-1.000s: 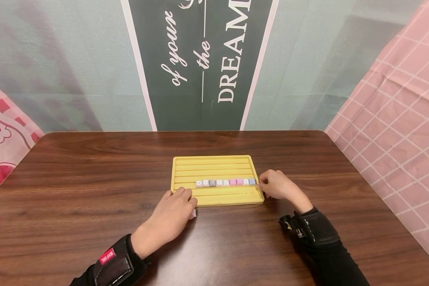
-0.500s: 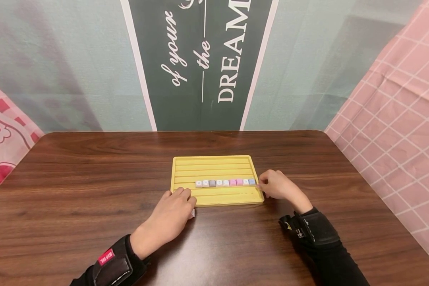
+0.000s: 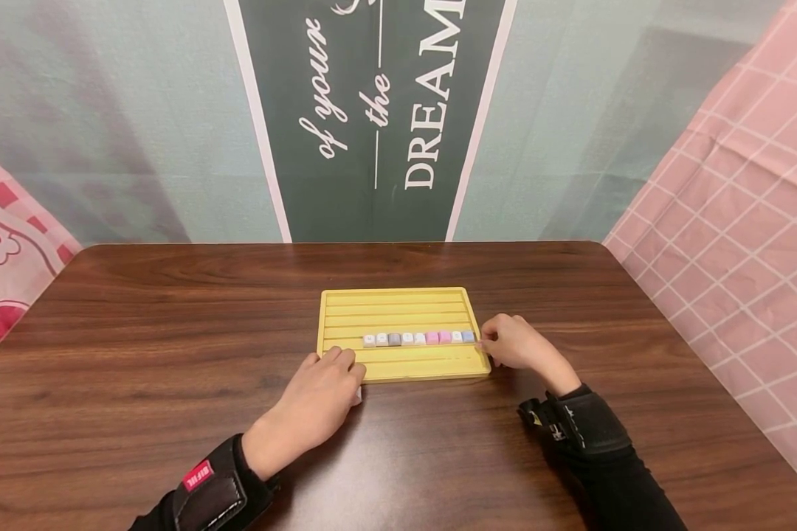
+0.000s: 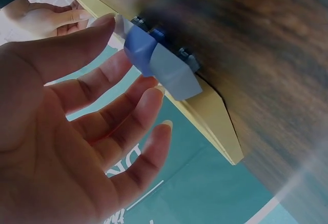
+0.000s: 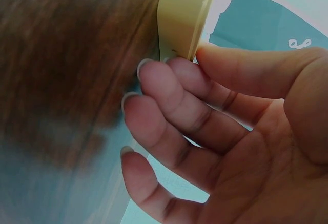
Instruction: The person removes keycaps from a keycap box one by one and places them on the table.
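Note:
A yellow grooved tray (image 3: 398, 300) lies on the table. One of its grooves holds a row of keycaps (image 3: 408, 339) in white, grey, pink and blue, reaching nearly to the right rim. My left hand (image 3: 322, 394) is at the tray's front left corner. In the left wrist view its thumb and index finger pinch a short line of keycaps, a blue keycap (image 4: 140, 49) and a pale grey keycap (image 4: 175, 73) among them, just outside the tray's wall. The other fingers are loosely bent. My right hand (image 3: 514, 343) grips the tray's right rim between thumb and fingers.
The dark wooden table (image 3: 173, 332) surrounds the tray. Behind it hangs a pale cloth (image 3: 206, 147) with a dark lettered panel. A pink checked cloth (image 3: 737, 184) borders the right side, and a pink patterned cloth (image 3: 7, 251) the left.
My left hand and the keycap showing under it have shifted very slightly left. The right hand, the tray and the row of keycaps stay in place.

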`<state>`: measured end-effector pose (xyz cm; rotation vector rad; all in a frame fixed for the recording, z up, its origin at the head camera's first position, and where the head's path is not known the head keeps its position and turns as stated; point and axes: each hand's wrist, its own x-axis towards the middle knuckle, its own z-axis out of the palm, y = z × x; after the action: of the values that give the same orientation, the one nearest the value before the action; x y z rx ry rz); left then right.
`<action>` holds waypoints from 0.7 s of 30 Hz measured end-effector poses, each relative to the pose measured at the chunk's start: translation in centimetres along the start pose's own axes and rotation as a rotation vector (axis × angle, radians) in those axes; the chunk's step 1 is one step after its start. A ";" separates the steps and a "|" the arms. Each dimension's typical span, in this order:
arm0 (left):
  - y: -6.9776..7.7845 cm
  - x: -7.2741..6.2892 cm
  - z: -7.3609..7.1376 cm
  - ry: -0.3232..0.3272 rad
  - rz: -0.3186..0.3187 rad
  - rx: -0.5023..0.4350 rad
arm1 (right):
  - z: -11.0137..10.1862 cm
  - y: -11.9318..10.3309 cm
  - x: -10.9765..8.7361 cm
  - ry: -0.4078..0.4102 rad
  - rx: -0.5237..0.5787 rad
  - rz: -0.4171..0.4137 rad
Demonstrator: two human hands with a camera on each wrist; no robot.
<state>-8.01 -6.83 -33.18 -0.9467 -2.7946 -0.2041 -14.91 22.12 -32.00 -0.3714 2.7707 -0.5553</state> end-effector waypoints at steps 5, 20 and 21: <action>-0.1 0.2 -0.1 0.006 0.002 -0.008 | 0.0 -0.1 0.0 -0.002 -0.003 0.004; -1.0 1.5 -0.2 0.034 -0.037 -0.019 | -0.1 -0.2 0.1 -0.010 -0.004 0.022; -1.1 1.6 -0.2 0.034 -0.041 -0.021 | -0.1 -0.2 0.1 -0.009 -0.002 0.021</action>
<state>-9.92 -6.74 -32.72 -0.8827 -2.7882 -0.2536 -14.98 21.95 -31.89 -0.3443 2.7636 -0.5452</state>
